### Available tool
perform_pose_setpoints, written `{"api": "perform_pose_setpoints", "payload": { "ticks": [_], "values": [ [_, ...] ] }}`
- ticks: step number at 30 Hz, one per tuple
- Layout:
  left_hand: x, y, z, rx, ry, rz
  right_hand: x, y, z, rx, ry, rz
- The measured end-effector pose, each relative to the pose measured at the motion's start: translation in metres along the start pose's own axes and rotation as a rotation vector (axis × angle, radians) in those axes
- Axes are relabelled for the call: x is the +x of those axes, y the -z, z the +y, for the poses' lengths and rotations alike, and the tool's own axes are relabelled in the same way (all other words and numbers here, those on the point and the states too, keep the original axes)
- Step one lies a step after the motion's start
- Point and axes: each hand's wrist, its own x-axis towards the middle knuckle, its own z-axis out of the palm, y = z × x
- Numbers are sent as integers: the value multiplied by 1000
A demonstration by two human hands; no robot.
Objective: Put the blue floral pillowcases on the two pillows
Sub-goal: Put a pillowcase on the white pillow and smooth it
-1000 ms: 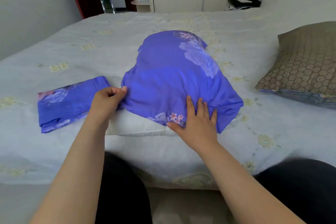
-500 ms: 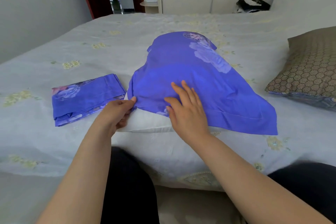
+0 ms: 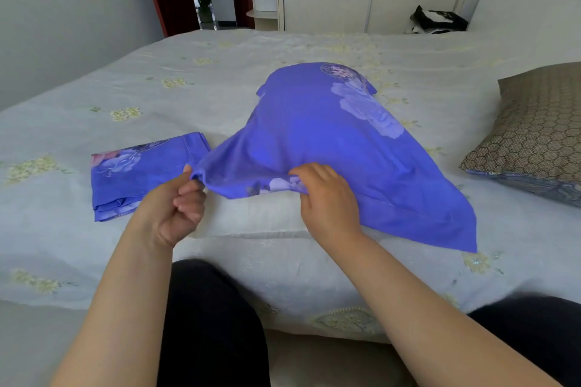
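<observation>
Right hand (image 3: pixel 327 198) went from flat to pinching pillowcase (image 3: pixel 314 135) hem; left hand (image 3: pixel 176 207) lifted corner

Folded pillowcase (image 3: pixel 141 176) lies left of the half-covered pillow (image 3: pixel 261 217); another pillow (image 3: pixel 534 132) right.

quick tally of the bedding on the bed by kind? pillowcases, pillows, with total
Blue floral pillowcases: 2, one part-way on the white pillow, one folded
Pillows: 2, one white pillow, one brown honeycomb-pattern pillow
Total: 4
</observation>
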Motion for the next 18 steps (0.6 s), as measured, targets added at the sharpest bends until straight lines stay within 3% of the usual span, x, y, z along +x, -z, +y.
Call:
{"api": "perform_pose_setpoints", "payload": {
  "ticks": [2, 4, 6, 9, 12, 13, 15, 18],
  "values": [
    [-1, 5, -7, 181, -9, 40, 3, 9, -17, 36, 39, -156],
    [2, 8, -14, 367, -21, 90, -7, 5, -28, 18, 68, -517],
    [3, 4, -21, 602, -26, 57, -21, -5, -32, -72, 46, -740],
    [4, 1, -29, 935, -248, 164, -23, -11, -39, -77, -40, -736],
    [-10, -2, -46, 818, -317, 196, -7, -8, -39, 331, -363, -988],
    [-16, 2, -54, 969, -315, 235, -3, -7, -37, 413, -435, -1062],
    [-24, 22, -63, 1394, -279, 398, -4, -8, -38, 383, -384, -1089],
    [-28, 40, -58, 1655, -186, 492, -11, -4, -51, 439, -334, -985]
  ]
}}
